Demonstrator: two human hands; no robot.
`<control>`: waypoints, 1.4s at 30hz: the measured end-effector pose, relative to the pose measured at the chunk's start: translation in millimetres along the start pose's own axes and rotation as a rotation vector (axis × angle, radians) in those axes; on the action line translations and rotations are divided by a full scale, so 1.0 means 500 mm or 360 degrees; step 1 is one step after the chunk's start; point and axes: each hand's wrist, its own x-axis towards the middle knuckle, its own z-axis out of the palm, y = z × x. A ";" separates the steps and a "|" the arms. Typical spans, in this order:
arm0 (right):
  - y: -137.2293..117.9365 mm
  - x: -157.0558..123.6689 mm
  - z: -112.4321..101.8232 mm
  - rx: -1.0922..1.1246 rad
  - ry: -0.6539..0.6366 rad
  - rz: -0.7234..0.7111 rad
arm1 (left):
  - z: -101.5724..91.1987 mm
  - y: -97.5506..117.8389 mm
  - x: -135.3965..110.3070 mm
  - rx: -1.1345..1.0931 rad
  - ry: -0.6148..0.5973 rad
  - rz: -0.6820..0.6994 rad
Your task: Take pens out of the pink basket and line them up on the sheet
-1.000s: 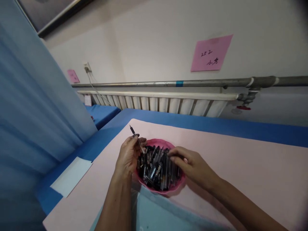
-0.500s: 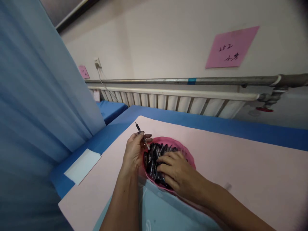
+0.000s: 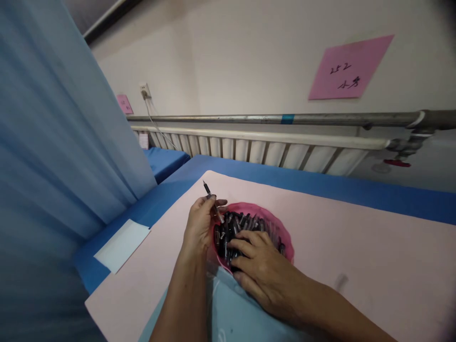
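Note:
A slim pen [image 3: 207, 189] with a black grip and a clear barrel is pinched between the thumb and fingers of my left hand [image 3: 199, 219]. Its tip points up and away, and its lower end hangs over the left side of a pink basket [image 3: 287, 233]. Dark and clear plastic pen pieces [image 3: 233, 225] fill the basket in a jumble. Over the near part of this pile rests my right hand [image 3: 263, 263], palm down with fingers apart, touching the pieces. Whatever lies under its palm is hidden.
A light blue plastic sheet or bag [image 3: 245, 313] lies at the near edge, below the basket. The basket stands on a pale pink cover [image 3: 374, 251] over a blue bed [image 3: 320, 183]. White paper [image 3: 123, 245] lies to the left, beside a blue curtain [image 3: 71, 142]. A radiator [image 3: 242, 148] runs behind.
My right hand has shifted slightly toward me over the pile, uncovering more pieces on the basket's far right side. The left hand still holds the pen in nearly the same place.

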 end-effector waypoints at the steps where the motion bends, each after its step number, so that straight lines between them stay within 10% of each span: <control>1: -0.004 0.000 -0.001 -0.0001 -0.0016 0.0009 | 0.001 0.000 -0.001 0.0002 -0.0002 0.0001; 42: 0.048 -0.015 -0.021 -0.0090 -0.0127 0.0164 | -0.004 -0.010 0.007 0.0145 -0.0102 -0.0014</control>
